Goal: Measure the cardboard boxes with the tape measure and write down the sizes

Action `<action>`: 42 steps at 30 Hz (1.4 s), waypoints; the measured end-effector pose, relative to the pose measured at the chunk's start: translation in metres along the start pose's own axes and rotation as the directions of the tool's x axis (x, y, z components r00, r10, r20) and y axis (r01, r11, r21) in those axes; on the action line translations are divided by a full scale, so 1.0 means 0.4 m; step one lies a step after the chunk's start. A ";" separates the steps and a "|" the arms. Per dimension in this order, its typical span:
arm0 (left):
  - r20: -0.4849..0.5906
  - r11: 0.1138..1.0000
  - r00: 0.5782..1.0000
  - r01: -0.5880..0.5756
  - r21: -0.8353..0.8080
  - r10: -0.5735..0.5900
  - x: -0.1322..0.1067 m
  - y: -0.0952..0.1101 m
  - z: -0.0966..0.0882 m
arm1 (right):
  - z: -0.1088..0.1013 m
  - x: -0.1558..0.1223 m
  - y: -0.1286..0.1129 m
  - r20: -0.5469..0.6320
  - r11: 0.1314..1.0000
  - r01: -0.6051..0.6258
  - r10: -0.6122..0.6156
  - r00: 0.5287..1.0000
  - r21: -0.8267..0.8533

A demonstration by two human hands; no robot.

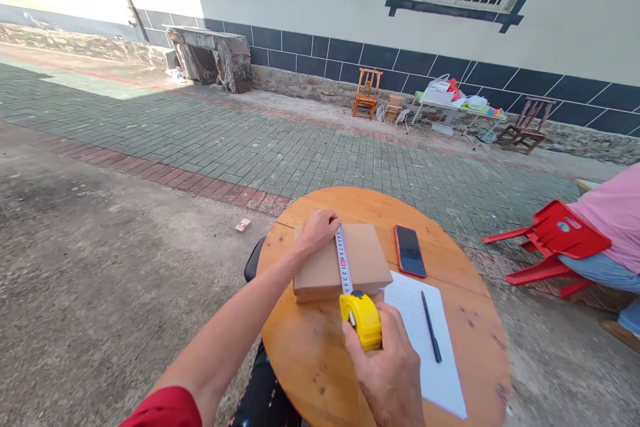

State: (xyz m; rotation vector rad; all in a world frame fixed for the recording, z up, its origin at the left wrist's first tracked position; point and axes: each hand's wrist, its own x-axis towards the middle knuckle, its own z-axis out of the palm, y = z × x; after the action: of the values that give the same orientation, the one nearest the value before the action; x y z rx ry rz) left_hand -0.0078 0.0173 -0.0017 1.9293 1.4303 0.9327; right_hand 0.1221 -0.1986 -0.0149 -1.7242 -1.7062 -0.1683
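Note:
A brown cardboard box (367, 253) lies flat on the round wooden table (300, 353). Across its top runs the pulled-out blade of a yellow tape measure (367, 321). My right hand (393, 367) grips the yellow case just past the box's near edge, thumb on its left side. At the box's far edge, my left hand (320, 230) is closed with its fingers pinching the blade's end; the very tip is hidden. Right of the box lie a sheet of white paper (445, 373) with faint writing, a black pen (431, 327) on it, and a phone (410, 251) with a red edge.
A person in a pink top (615, 213) sits on a red plastic chair (565, 230) at the right. By the far wall stand a wooden chair (367, 92), a folding table (463, 105) with bags, a dark chair (530, 123) and an old stove-like block (213, 57).

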 end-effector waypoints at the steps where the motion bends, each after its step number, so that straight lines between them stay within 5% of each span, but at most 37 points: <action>1: -0.006 1.000 1.000 0.001 -0.011 -0.001 -0.003 0.007 -0.006 | 0.002 0.001 0.003 -0.020 1.000 0.004 -0.003 1.000 0.009; 6: -0.099 0.997 0.995 -0.033 -0.072 0.026 -0.074 0.085 -0.049 | -0.010 0.008 0.020 -0.154 0.998 0.035 -0.028 0.988 0.043; 11: -0.059 0.965 0.988 -0.151 -0.214 0.141 -0.251 0.154 -0.073 | -0.039 0.010 0.040 -0.163 0.986 -0.013 0.040 0.986 0.167; 15: -0.112 0.931 0.989 -0.127 -0.342 0.094 -0.372 0.110 -0.074 | -0.053 0.024 0.051 0.014 0.930 -0.141 0.145 0.989 0.340; 21: -0.349 0.937 0.922 0.037 -0.347 -0.166 -0.440 -0.024 -0.077 | -0.049 0.092 0.054 0.230 0.835 -0.235 0.134 0.964 0.498; 27: -0.296 0.924 0.921 0.137 -0.358 -0.252 -0.475 -0.081 -0.048 | 0.043 0.200 0.081 0.103 0.922 0.157 -0.205 0.973 0.353; 32: -0.260 0.899 0.925 0.154 -0.411 -0.277 -0.477 -0.095 -0.029 | 0.079 0.216 0.091 0.282 0.921 0.351 -0.386 0.878 0.170; 38: -0.102 0.790 0.921 0.261 -0.555 -0.375 -0.454 -0.100 -0.001 | 0.057 0.179 0.168 0.218 0.976 0.007 -0.056 0.974 0.220; 42: -0.029 0.748 0.928 0.280 -0.602 -0.370 -0.431 -0.089 0.023 | 0.075 0.165 0.207 0.350 0.900 -0.261 0.134 0.927 0.349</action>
State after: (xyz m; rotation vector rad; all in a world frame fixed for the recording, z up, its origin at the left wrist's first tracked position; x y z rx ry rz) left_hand -0.0536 -0.1388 -0.0695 1.1245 1.2925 1.1902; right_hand 0.1954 -0.1187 -0.0326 -1.6655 -1.6263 0.5417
